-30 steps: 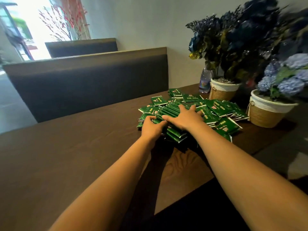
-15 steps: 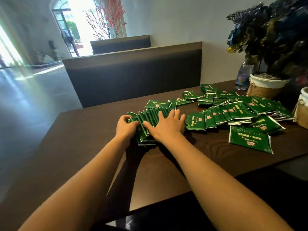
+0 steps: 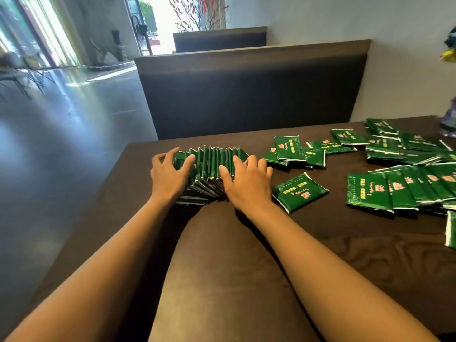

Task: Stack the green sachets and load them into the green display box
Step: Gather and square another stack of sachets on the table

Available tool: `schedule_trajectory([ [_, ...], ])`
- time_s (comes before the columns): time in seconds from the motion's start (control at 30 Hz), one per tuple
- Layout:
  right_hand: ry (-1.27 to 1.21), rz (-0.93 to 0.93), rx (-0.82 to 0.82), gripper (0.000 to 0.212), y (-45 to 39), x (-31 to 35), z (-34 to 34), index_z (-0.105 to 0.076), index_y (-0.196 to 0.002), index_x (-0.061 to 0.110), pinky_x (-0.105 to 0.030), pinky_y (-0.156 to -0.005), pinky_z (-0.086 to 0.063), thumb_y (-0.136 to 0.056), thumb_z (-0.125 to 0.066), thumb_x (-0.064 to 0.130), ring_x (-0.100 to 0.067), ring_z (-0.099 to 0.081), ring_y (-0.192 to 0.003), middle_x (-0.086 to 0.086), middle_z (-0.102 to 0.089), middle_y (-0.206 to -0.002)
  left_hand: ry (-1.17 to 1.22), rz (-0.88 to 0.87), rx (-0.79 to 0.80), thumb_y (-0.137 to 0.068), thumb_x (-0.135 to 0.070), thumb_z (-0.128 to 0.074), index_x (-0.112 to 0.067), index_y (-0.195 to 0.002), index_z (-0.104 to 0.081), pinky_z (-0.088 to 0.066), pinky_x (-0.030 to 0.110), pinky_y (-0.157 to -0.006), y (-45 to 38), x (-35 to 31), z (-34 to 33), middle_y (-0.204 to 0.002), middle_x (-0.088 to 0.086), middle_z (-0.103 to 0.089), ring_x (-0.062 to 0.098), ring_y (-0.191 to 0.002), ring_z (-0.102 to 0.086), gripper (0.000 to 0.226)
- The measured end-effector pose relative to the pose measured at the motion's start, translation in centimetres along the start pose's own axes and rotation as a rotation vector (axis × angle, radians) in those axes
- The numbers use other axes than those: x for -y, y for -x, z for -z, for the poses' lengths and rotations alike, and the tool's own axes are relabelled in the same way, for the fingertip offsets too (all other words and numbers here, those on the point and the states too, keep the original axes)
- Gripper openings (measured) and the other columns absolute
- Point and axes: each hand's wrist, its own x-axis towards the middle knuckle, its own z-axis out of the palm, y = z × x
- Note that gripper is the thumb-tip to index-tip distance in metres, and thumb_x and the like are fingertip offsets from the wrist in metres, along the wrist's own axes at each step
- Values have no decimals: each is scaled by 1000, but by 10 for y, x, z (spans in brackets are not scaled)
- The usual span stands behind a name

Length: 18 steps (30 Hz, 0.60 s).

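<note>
A row of green sachets (image 3: 212, 166) stands on edge, packed together, near the far left corner of the dark wooden table (image 3: 246, 255). My left hand (image 3: 167, 174) grips the row's left end with curled fingers, thumb on top. My right hand (image 3: 246, 183) presses flat against the right end, fingers laid over the sachets. A single sachet (image 3: 299, 192) lies flat just right of my right hand. More loose sachets (image 3: 399, 186) lie spread over the right part of the table. No green display box is in view.
A dark padded bench back (image 3: 246, 95) stands beyond the table's far edge. The table's left edge (image 3: 108, 183) drops to a shiny grey floor close to my left hand. Part of a bottle (image 3: 449, 124) shows at the far right.
Both hands have slid the bunched sachets leftward, away from the loose pile, and stood them more upright. The view has turned left, so the flower pots have left the frame.
</note>
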Motion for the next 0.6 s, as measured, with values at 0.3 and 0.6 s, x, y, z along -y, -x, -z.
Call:
schedule_trajectory([
  [0.3,-164,-80,102,50,-28,-60,-8,-45,-144,31,-50,-111,-29,-103,-31,56,-39,-35,-137,-7,-39,-155,-275,24,68,-94,-70,-50,-42,-155,-38,-27,58,-115,-19,-1,-32,-160,9,-35,38,-146,-31,68],
  [0.6,-390,-53,-57,57,-22,-84,3,-53,-141,16,-40,-90,-53,-86,-67,21,-31,-60,-108,-8,-67,-118,-15,25,-98,-104,-47,-45,-29,-148,-45,-27,58,-115,-11,-10,-32,-157,6,-38,29,-144,-35,47],
])
